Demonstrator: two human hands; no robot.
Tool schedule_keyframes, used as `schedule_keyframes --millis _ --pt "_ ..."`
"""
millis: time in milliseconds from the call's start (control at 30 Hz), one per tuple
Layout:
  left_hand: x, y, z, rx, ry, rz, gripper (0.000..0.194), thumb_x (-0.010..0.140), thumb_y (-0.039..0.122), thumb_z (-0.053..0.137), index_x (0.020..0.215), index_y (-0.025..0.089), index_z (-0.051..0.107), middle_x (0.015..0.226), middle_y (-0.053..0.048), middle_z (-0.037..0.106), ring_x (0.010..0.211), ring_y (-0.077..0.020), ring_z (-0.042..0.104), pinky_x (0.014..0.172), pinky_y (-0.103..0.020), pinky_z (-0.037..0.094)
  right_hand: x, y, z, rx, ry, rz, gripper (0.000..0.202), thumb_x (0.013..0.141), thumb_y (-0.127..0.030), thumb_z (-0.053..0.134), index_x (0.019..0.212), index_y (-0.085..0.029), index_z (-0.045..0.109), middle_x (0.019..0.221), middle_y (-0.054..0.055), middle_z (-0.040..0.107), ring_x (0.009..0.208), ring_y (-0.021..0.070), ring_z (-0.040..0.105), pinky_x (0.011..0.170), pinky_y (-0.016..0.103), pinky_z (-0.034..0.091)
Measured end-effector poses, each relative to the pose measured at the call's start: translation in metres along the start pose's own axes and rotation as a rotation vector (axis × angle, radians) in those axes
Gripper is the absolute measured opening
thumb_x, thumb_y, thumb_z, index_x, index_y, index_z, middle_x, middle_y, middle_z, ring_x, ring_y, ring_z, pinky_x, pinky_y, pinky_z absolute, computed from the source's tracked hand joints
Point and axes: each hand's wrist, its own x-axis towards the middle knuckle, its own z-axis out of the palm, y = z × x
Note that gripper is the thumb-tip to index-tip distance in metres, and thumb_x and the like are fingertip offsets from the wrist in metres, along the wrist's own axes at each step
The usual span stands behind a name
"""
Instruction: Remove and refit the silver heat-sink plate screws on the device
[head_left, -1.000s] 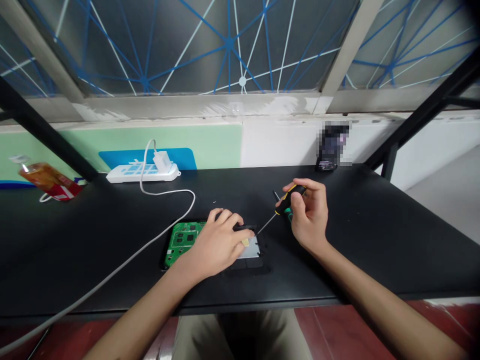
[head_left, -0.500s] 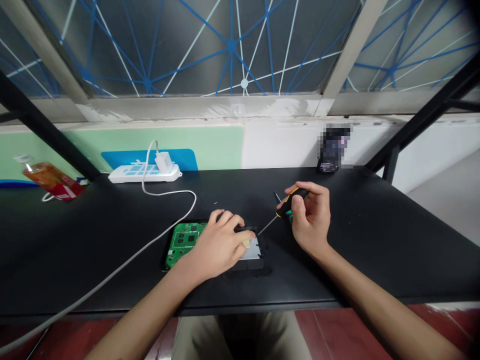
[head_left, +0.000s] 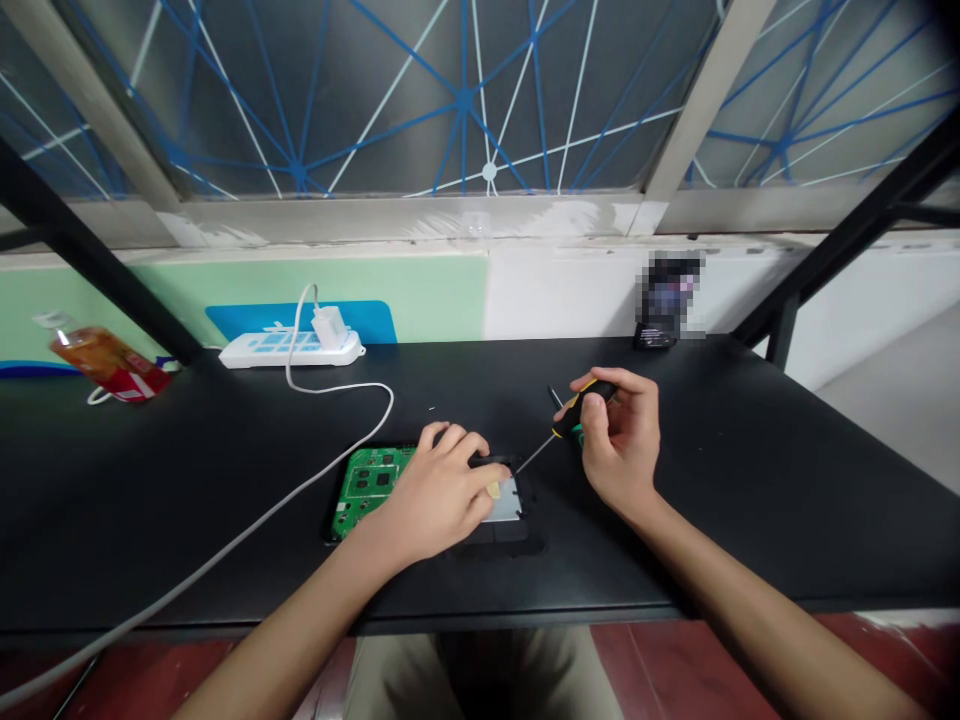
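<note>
A black-cased electronic device lies on the table, with a green circuit board [head_left: 369, 484] at its left and a silver metal plate [head_left: 504, 507] at its right. My left hand [head_left: 442, 495] reaches over its middle, fingers bent and gripping it, covering much of it. The index fingertip presses near the plate's top right corner. In my right hand [head_left: 619, 430] is a screwdriver [head_left: 581, 408] with a black and yellow handle, held slanted. Its shaft points down left, the tip at the device's edge by that fingertip; exact contact is too small to make out.
Behind my right hand lies a partly hidden tool [head_left: 555, 396] with some green on it. A white cable [head_left: 330, 468] runs from a power strip [head_left: 292, 348] across the table's left. A drink bottle [head_left: 109, 362] stands far left; a phone [head_left: 664, 305] leans on the back wall.
Both hands and the screwdriver keep nearly the same place and pose. The whole view has shifted very slightly.
</note>
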Motion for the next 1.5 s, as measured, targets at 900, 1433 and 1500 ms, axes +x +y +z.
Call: schedule_keyframes --millis 900,1433,1500 --pt "0.0001 0.0007 0.0004 -0.002 0.004 -0.001 0.029 0.091 0.016 0.056 0.112 0.028 0.072 0.112 -0.006 0.061 0.108 -0.0262 0.054 0.103 -0.050 0.033 0.0003 0.0003 0.0013 -0.015 0.014 -0.005 0.022 0.099 -0.026 0.052 0.121 -0.030 0.052 0.101 0.001 0.059 0.064 0.0105 0.067 0.058 0.030 0.058" --pt "0.0003 0.0011 -0.0006 0.003 -0.001 -0.001 0.028 0.091 0.017 0.056 0.112 0.028 0.071 0.113 -0.006 0.061 0.108 -0.0260 0.054 0.105 -0.051 0.032 0.0006 0.0002 0.0018 -0.036 0.018 0.005 0.022 0.099 -0.026 0.052 0.122 -0.030 0.051 0.102 0.001 0.060 0.063 0.0100 0.067 0.058 0.029 0.058" --pt "-0.0001 0.0005 -0.0008 0.003 -0.004 -0.003 0.029 0.091 0.016 0.056 0.112 0.029 0.071 0.113 -0.006 0.061 0.108 -0.0259 0.054 0.105 -0.051 0.032 -0.0002 0.0006 0.0021 -0.025 0.011 0.005 0.023 0.100 -0.025 0.052 0.122 -0.030 0.051 0.103 0.001 0.059 0.064 0.0099 0.067 0.058 0.029 0.058"
